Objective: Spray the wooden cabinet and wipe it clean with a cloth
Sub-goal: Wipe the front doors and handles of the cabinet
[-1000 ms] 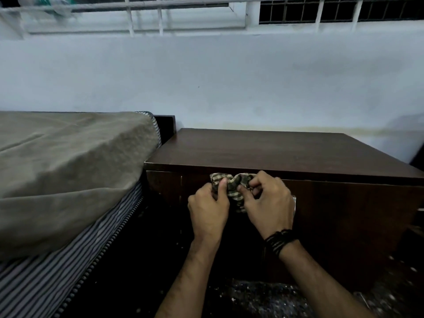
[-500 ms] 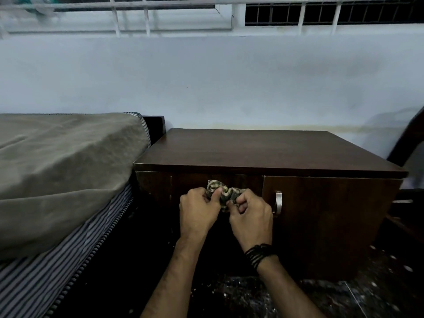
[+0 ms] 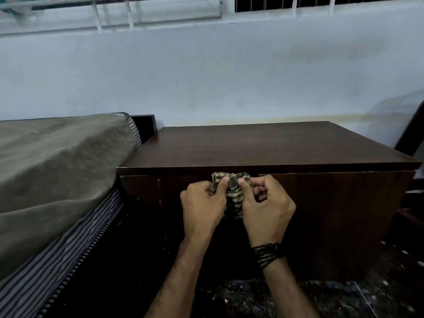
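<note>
Both hands, left hand point(image 3: 202, 203) and right hand point(image 3: 267, 207), pinch a bunched checked cloth point(image 3: 232, 191) before the cabinet point(image 3: 263, 145); no legible writing.

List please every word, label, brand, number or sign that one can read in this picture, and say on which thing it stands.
None: no readable text appears anywhere.
The checked cloth, the wooden cabinet, the bed cover and the wall bear no letters or numbers.

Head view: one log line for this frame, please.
left hand: pinches cloth | right hand: pinches cloth | cloth: bunched before cabinet front | spray bottle: not visible
</note>
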Demonstrator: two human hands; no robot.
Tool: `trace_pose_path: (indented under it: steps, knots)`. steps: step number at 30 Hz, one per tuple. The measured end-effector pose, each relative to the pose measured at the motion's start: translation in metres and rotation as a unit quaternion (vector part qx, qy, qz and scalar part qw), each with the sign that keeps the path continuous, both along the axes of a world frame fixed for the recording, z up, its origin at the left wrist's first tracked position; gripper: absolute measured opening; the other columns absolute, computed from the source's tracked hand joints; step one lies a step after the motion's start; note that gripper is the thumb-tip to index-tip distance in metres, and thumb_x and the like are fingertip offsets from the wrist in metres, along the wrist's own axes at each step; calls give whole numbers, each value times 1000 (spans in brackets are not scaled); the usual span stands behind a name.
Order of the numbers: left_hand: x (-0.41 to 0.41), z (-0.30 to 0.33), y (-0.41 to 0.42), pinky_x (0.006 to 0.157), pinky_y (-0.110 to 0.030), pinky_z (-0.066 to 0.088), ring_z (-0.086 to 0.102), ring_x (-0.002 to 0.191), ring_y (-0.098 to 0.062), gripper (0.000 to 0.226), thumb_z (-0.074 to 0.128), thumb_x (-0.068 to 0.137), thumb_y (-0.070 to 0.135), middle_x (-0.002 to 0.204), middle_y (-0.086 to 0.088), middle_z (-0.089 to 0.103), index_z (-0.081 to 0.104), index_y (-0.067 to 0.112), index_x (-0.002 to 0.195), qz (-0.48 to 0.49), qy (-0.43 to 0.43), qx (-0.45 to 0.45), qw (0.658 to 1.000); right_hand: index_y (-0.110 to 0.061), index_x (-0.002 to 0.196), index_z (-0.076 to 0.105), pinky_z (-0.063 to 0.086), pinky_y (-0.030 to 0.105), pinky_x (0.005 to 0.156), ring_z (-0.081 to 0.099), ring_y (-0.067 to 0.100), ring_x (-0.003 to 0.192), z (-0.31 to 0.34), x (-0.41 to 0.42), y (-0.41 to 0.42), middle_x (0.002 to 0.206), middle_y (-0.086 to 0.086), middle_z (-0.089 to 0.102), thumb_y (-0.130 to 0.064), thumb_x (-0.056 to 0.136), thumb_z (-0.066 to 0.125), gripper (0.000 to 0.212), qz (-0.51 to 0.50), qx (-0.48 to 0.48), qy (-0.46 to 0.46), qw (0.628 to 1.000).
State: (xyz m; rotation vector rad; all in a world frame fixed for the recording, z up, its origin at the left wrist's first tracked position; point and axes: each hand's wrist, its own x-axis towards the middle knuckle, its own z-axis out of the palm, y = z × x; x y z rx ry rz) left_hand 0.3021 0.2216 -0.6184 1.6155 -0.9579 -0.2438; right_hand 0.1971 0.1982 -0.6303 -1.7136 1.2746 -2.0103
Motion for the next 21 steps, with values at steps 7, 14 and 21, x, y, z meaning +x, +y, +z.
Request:
trace_pose_path:
  steps: [7,14,21]
  knots:
    - [-2,-4,5,39,-19,46,62,38,-12,46,68,89,46,50,-6,67,70,6,66,-17,30,27,999,-26,91,65,47,17,60,59,2,67,-26,-6,2,72,-13,60,-46,78,75,25,51,115,-9,992]
    - [-7,10,11,37,-18,42,56,33,-8,48,65,92,44,44,-3,63,68,8,60,-17,1,8,1000,-17,92,66,46,10,66,60,9,74,-12,0,11,84,-8,63,-27,84,74,16,26,54,-38,998]
    - [-12,14,8,46,-21,46,61,37,-11,48,62,92,48,46,-2,66,70,13,61,-2,32,20,999,-22,96,66,56,35,76,64,12,86,10,-1,0,96,-8,65,-33,82,74,20,49,85,-16,995]
